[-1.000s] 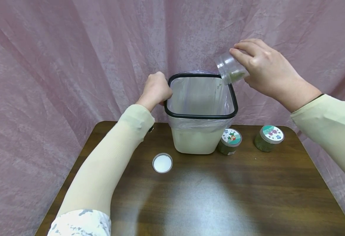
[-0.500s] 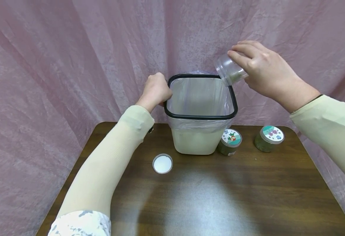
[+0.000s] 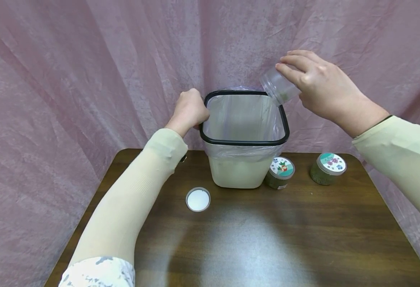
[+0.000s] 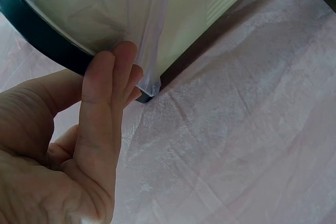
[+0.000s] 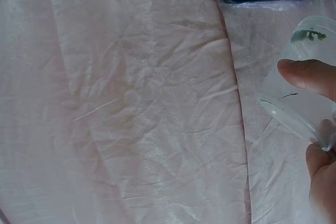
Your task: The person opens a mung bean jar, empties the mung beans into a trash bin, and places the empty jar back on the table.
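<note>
A cream bin (image 3: 236, 171) with a black rim (image 3: 245, 142) stands at the back of the table, its clear plastic liner (image 3: 227, 150) folded over the edge. My left hand (image 3: 191, 107) grips the bin's left rim; in the left wrist view its fingers (image 4: 97, 98) curl over the rim and liner. High at the bin's right back corner, my right hand (image 3: 315, 83) holds a clear plastic jar (image 3: 275, 84), mouth tilted down over the rim. A few green bits (image 5: 311, 36) cling inside near the mouth, as the right wrist view shows.
Beside the bin's right side sits a lidded jar (image 3: 280, 172) of green stuff, and farther right another lidded jar (image 3: 327, 168). A round white lid (image 3: 198, 199) lies on the brown table (image 3: 285, 239) in front. A pink curtain (image 3: 123, 71) hangs behind.
My right hand has shifted slightly left and tipped the jar further. The green contents in it have dwindled, with bits seen falling into the bin earlier. My left hand stays on the rim.
</note>
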Available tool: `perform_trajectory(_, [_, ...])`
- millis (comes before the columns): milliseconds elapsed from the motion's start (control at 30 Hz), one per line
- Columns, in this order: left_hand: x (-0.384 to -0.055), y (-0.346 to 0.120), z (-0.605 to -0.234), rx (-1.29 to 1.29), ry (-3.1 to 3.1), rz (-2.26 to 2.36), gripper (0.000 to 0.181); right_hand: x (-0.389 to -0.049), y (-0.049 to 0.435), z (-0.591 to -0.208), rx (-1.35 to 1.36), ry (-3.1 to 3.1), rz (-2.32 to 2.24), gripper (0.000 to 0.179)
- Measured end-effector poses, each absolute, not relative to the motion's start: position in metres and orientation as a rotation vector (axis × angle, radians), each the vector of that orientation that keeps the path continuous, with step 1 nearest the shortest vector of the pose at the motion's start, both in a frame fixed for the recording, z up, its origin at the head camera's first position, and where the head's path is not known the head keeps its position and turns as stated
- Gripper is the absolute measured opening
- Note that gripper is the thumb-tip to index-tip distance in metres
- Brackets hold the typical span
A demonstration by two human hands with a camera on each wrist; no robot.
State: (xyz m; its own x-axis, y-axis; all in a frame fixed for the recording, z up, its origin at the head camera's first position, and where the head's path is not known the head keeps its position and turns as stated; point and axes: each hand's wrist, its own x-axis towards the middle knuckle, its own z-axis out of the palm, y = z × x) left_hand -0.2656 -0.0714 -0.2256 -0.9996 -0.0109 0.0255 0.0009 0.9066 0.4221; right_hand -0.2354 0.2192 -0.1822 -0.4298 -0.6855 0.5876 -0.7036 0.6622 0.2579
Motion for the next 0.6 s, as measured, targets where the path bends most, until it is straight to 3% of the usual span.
perform_trajectory(600, [-0.2667, -0.0707, -0.2263, 0.011, -3.046, -0.687, 0.009, -0.2366, 0.2223, -0.1862, 1.015, -2.225, -0.077, 0.070])
